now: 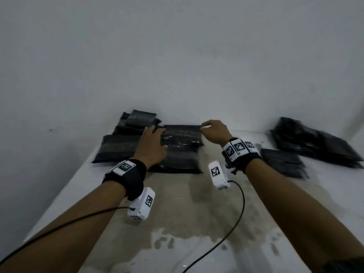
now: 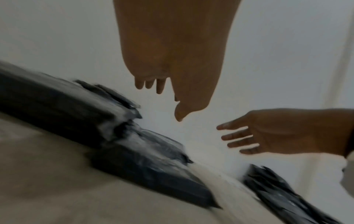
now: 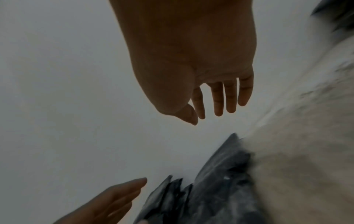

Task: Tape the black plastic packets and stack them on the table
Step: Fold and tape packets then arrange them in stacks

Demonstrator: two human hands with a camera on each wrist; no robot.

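Note:
A flat stack of black plastic packets point(image 1: 181, 154) lies mid-table near the wall. My left hand point(image 1: 158, 137) hovers over its left edge with the fingers stretched out and nothing in them. My right hand point(image 1: 206, 128) hangs above the stack's far right corner, fingers loosely bent and empty. In the left wrist view my left hand point(image 2: 166, 103) is in the air above the blurred packets point(image 2: 149, 166), and my right hand point(image 2: 249, 139) is spread open beside it. The right wrist view shows the right hand point(image 3: 206, 116) open over the packets point(image 3: 210, 189).
More black packets lie left of the stack point(image 1: 118, 148) and behind it against the wall point(image 1: 137, 121). A loose pile point(image 1: 311, 140) and one flatter packet point(image 1: 281, 162) sit at the right. The white table point(image 1: 197, 223) is stained in front. Wrist cables trail over it.

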